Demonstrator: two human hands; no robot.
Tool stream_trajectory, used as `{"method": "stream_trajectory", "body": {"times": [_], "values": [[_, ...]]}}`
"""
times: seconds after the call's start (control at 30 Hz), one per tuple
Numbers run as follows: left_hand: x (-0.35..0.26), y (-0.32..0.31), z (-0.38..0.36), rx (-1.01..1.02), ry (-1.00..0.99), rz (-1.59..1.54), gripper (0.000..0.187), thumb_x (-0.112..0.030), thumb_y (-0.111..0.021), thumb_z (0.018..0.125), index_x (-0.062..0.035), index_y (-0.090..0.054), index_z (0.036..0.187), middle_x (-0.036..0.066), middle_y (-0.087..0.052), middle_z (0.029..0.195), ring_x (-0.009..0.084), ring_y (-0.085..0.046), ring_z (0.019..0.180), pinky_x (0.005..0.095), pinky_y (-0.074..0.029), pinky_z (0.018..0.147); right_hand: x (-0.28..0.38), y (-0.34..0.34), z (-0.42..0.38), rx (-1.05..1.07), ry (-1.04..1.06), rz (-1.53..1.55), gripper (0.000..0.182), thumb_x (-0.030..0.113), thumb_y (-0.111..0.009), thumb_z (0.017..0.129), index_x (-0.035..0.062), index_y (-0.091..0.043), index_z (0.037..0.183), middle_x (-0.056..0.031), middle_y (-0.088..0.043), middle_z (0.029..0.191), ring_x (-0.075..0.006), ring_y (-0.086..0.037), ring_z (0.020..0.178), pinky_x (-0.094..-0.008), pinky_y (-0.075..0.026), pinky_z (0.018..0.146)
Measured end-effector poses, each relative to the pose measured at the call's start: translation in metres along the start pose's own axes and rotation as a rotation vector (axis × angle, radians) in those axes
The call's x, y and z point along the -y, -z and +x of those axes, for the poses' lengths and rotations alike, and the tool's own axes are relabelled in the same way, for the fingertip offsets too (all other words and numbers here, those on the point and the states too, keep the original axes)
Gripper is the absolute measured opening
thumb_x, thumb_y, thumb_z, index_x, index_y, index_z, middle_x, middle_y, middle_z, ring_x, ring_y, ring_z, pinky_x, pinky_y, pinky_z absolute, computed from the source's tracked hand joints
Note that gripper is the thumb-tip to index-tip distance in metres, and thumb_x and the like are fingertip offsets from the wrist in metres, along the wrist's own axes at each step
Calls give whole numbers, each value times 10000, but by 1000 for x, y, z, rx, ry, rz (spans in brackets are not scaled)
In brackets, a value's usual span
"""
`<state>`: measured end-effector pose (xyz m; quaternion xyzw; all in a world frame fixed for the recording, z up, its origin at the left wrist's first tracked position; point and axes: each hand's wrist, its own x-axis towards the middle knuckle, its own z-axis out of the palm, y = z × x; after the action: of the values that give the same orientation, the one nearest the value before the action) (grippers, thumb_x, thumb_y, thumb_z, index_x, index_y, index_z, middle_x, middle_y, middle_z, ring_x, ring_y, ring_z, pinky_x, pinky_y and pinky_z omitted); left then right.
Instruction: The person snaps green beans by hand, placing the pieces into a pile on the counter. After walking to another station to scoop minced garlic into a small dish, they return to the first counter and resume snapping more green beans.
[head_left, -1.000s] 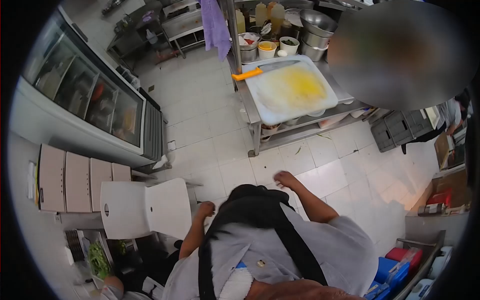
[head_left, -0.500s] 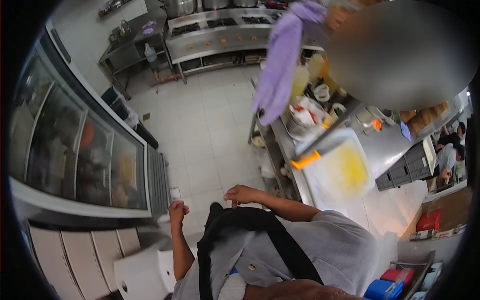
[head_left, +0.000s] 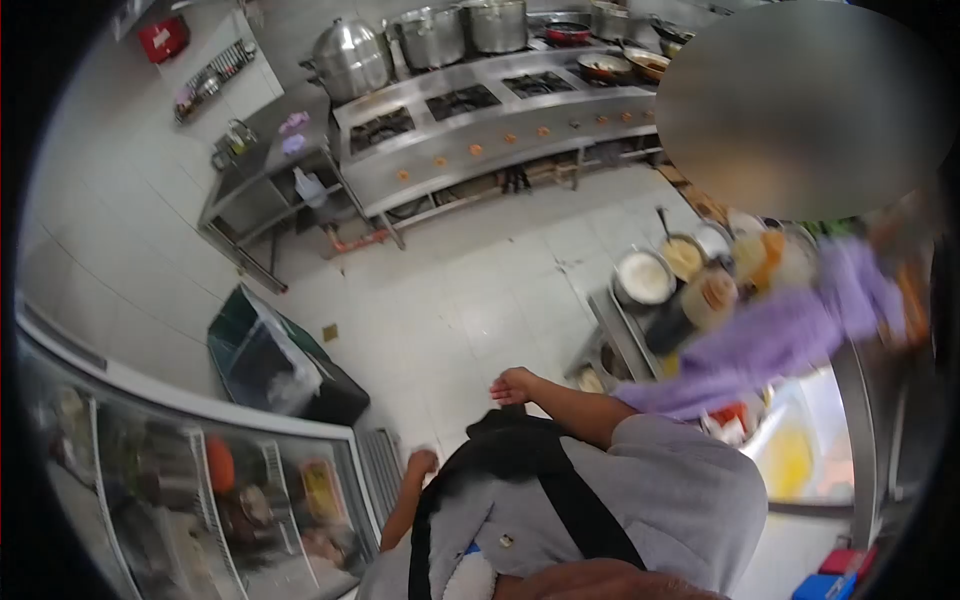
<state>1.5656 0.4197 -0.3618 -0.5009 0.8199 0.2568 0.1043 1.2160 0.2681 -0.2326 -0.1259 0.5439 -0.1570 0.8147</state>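
Note:
My left hand (head_left: 423, 461) hangs low at my left side, fingers curled in, with nothing seen in it. Nearest to it is the glass-door fridge (head_left: 235, 490). In front of my black apron (head_left: 520, 440) my right hand (head_left: 513, 387) is held out, its fingers loosely bent and showing no object. Neither hand touches a counter. To the right of my right arm a purple cloth (head_left: 760, 340) hangs, blurred, over the steel counter (head_left: 625, 335).
Ahead stands a long stove (head_left: 500, 130) with large pots (head_left: 430, 38) and pans (head_left: 605, 67). A lined bin (head_left: 285, 365) is ahead on the left. Bowls (head_left: 645, 277) and bottles crowd the right counter. White floor tiles (head_left: 450, 290) lie between.
My view has moved forward and turned. The stove and bin show larger, the fridge lies lower left, and the purple cloth is now lower and farther right. Both hands stay low.

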Motion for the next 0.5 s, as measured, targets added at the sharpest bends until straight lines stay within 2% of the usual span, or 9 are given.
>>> {"method": "stream_trajectory", "body": {"times": [0.07, 0.1, 0.13, 0.17, 0.27, 0.37, 0.5], "values": [[-6, 31, -54, -392, 29, -352, 175, -202, -686, 668, -29, -665, 672, 196, -649, 714, 332, -646, 705, 471, -496, 633, 51, 10, 50, -151, 54, -132, 215, 153, -460, 885, 20, -564, 1019, -113, -645, 910, -254, -633, 740, -428, -540, 639], [-4, 36, -59, -69, 481, -775, 174, -210, -686, 672, -40, -661, 645, 199, -642, 698, 329, -649, 704, 473, -491, 616, 82, 12, 64, -223, 75, -200, 210, 151, -463, 877, 17, -569, 998, -112, -647, 872, -247, -632, 685, -425, -540, 589], [0, 43, -64, 152, 1044, -1052, 178, -218, -687, 676, -52, -658, 618, 202, -634, 682, 326, -651, 703, 474, -486, 600, 112, 16, 78, -255, 89, -380, 202, 148, -474, 869, 20, -567, 994, -109, -643, 848, -241, -626, 646, -420, -531, 551], [21, 28, -87, 93, 1069, -1099, 174, -214, -681, 686, -53, -655, 625, 197, -629, 680, 320, -645, 695, 471, -481, 594, 140, 20, 89, -295, 106, -565, 196, 146, -485, 861, 23, -564, 990, -105, -640, 823, -235, -620, 608, -415, -523, 514], [32, 62, -86, -20, 1100, -1172, 164, -202, -663, 715, -55, -646, 643, 183, -613, 675, 302, -628, 670, 459, -469, 576, 212, 16, 73, -175, 221, -636, 174, 145, -506, 851, 23, -564, 960, -107, -632, 801, -226, -618, 604, -397, -517, 499], [55, 98, -49, -65, 1123, -1218, 156, -190, -645, 743, -58, -636, 662, 168, -597, 670, 284, -611, 644, 447, -457, 558, 254, 40, 92, -164, 307, -336, 146, 140, -545, 857, 8, -600, 830, -131, -620, 698, -254, -602, 531, -392, -492, 441], [116, 154, 51, -107, 1035, -1288, 148, -174, -621, 782, -61, -624, 687, 149, -575, 664, 260, -589, 611, 432, -440, 534, 281, 123, 145, -326, 141, -293, 152, 105, -508, 865, -9, -575, 791, -144, -586, 651, -253, -587, 511, -411, -479, 440]]}}
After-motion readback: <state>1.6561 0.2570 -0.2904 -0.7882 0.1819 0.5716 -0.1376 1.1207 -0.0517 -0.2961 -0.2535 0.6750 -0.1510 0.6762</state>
